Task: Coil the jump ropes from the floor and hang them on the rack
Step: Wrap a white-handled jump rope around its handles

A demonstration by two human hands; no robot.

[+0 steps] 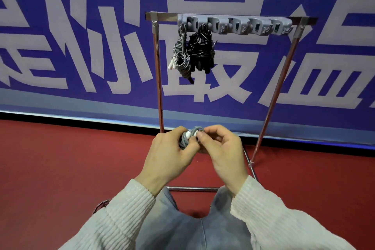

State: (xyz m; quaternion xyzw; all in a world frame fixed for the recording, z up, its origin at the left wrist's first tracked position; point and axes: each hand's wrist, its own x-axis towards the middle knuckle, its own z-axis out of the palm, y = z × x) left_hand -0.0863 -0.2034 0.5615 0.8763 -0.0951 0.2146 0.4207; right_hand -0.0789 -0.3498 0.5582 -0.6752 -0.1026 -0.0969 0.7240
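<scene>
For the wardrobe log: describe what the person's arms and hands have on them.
Both arms wear long cream-white sleeves of ribbed, corduroy-like knit, the left sleeve and right sleeve ending at the wrists. The left hand and right hand are bare: no gloves, rings or watch visible.

A blue banner (81, 46) with pale lettering stands behind the red floor (60, 168)
</scene>
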